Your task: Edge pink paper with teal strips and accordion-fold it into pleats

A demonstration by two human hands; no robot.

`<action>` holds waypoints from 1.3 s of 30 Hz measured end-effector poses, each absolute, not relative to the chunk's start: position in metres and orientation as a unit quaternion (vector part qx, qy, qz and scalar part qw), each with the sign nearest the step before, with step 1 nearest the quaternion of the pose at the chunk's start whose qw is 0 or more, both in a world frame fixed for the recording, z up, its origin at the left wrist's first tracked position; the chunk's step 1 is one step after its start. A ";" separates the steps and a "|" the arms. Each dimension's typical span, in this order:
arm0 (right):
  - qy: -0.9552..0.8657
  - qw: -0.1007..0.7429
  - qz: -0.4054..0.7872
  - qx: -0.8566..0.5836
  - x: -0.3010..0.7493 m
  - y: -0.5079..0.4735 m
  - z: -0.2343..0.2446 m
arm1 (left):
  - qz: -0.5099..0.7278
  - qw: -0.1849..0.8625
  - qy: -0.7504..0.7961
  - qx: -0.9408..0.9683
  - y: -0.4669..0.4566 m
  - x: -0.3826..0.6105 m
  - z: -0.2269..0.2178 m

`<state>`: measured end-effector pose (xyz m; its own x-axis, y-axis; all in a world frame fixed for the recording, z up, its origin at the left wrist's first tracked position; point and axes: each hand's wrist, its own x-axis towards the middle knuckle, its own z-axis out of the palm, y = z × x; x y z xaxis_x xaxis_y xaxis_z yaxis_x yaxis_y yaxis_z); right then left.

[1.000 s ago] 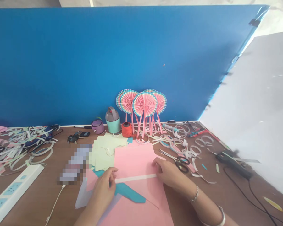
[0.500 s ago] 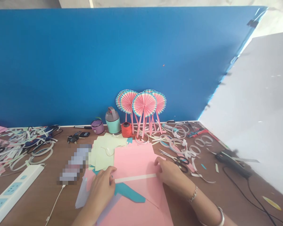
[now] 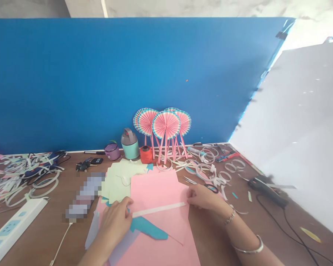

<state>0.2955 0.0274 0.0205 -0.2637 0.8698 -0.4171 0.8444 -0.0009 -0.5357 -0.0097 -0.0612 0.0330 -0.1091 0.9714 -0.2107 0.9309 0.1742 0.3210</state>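
Bright, even light; faint soft shadows; wide-lens warping toward edges

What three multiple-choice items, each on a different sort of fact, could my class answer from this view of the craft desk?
1. What colour is the large paper sheet under the left hand and right hand? A. green B. pink C. blue
2. What state is the white paper strip in? A. coiled into a ring B. crumpled C. lying flat across the sheet
3. Where do the paper fans stand? A. against the blue board B. on the sheet C. in the right hand

1. B: pink shows between both hands.
2. C: it runs straight between the hands.
3. A: their sticks rise in front of the board.
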 end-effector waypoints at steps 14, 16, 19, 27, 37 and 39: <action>-0.641 0.032 0.478 -0.599 0.272 0.016 0.032 | 0.130 0.216 0.744 0.619 -0.065 -0.014 0.021; -0.641 0.049 0.473 -0.603 0.273 0.017 0.031 | 0.150 0.231 0.741 0.612 -0.066 -0.015 0.022; -0.642 0.078 0.461 -0.608 0.278 0.020 0.028 | 0.174 0.272 0.735 0.596 -0.068 -0.017 0.026; -0.647 0.071 0.449 -0.613 0.280 0.023 0.025 | 0.239 0.343 0.710 0.567 -0.071 -0.017 0.032; -0.647 0.005 0.523 -0.555 0.291 0.024 0.024 | 0.386 0.429 0.678 0.455 -0.067 -0.008 0.036; -0.643 0.016 0.528 -0.555 0.290 0.023 0.026 | 0.409 0.433 0.680 0.427 -0.067 -0.007 0.038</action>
